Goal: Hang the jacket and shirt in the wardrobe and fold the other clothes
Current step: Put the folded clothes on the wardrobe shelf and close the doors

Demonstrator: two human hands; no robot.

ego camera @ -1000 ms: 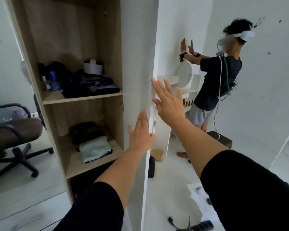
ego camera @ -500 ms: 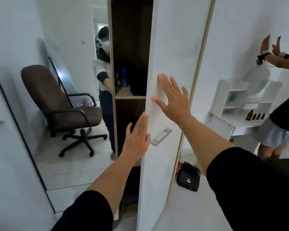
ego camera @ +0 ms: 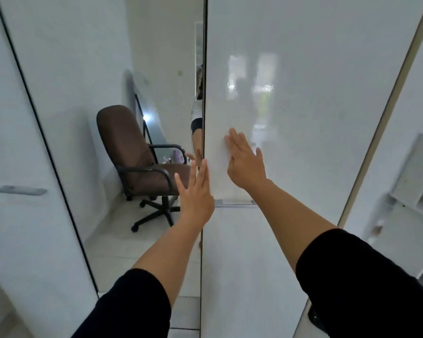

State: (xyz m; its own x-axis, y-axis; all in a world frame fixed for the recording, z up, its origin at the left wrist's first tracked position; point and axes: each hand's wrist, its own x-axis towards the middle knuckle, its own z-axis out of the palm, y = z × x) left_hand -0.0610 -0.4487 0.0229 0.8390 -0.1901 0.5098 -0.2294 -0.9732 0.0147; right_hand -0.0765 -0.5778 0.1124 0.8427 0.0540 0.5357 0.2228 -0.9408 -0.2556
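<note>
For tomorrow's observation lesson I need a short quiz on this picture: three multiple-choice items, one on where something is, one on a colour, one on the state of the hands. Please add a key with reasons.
1. Where does the right hand lie?
A. flat on the white wardrobe door
B. on the chair's armrest
C. on the floor

2. What colour is the office chair seen in the mirror panel?
A. blue
B. brown
C. white

3. How are the fingers of the left hand?
A. curled round the handle
B. pinching a shirt
C. straight, holding nothing

Key: 1 A, the palm lies on the glossy white door above its handle. 2 B, seat and back are brown, on a black base. 3 C, the fingers are stretched out at the door's edge.
</note>
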